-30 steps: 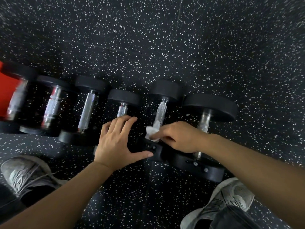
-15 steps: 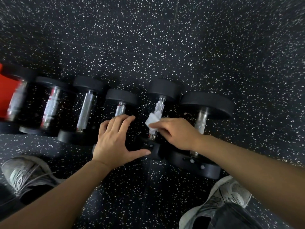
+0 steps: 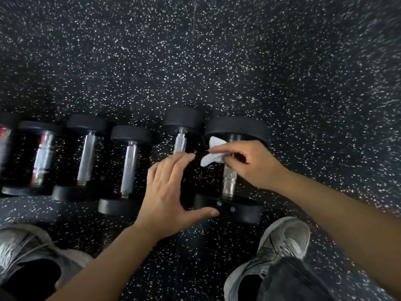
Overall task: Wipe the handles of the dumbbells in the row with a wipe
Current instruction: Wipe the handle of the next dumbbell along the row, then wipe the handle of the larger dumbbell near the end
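Several black dumbbells with silver handles lie in a row on the speckled floor. My right hand [image 3: 249, 164] pinches a small white wipe [image 3: 212, 154] over the handle [image 3: 229, 181] of the rightmost, largest dumbbell [image 3: 237, 129]. My left hand [image 3: 167, 190] hovers open, fingers spread, over the near end of the neighbouring dumbbell [image 3: 182, 118], hiding the lower part of its knurled handle [image 3: 180, 143]. Further left lie three more dumbbells, their handles [image 3: 129, 168] [image 3: 86, 157] [image 3: 43, 159] uncovered.
Black rubber floor [image 3: 217, 61] with white flecks stretches beyond the row. My grey shoes stand close in front of the dumbbells, the left one [image 3: 26, 250] and the right one [image 3: 282, 242]. A further dumbbell [image 3: 4, 135] with a red reflection is cut off at the left edge.
My right hand carried the wipe from the second-from-right dumbbell's handle over to the rightmost one. My left hand lifted and shifted right. The camera view also moved closer and rightward.
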Demonstrator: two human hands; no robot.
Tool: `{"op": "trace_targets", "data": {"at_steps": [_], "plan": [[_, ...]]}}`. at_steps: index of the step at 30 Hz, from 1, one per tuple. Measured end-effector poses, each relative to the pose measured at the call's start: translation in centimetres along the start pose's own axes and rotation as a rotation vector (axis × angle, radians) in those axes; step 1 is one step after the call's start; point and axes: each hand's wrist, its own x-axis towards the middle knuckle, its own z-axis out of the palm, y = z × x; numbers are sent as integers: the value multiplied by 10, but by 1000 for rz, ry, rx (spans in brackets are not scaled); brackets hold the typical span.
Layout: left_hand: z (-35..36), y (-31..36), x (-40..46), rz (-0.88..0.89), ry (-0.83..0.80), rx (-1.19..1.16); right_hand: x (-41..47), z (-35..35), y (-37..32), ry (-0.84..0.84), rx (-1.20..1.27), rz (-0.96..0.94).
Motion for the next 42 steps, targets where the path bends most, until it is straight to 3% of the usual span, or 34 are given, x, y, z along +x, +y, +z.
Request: {"op": "trace_targets", "data": {"at_steps": [4, 8, 13, 20, 22, 26, 28, 31, 36, 37, 39, 42], "plan": [[16, 16, 3, 0, -38, -13, -16, -17, 26, 139, -58, 20], [27, 20, 1, 7, -63, 13, -20, -6, 40, 120, -345, 64], [32, 24, 1, -42, -74, -4, -25, 5, 52, 111, -321, 22], [38, 27, 3, -75, -72, -26, -45, 4, 47, -297, -329, -60], [41, 28, 2, -90, -65, -36, -41, -3, 45, -217, -298, -50], [48, 35, 0, -103, -56, -66, -29, -7, 49, 191, -303, -4], [52, 39, 1, -106, -57, -75, -25, 1, 49, 209, -386, 32], [57, 46, 3, -106, -62, -83, -33, 7, 46, 79, -464, -33], [65, 62, 6, -79, -91, -93, -46, -8, 46, -377, -401, 8], [66, 66, 6, -71, -96, -91, -45, -12, 45, -360, -334, 39], [66, 72, 6, -57, -96, -91, -40, -21, 45, -165, -251, 31], [63, 74, 4, -74, -67, -111, -29, -25, 45, 113, -438, 26]]}}
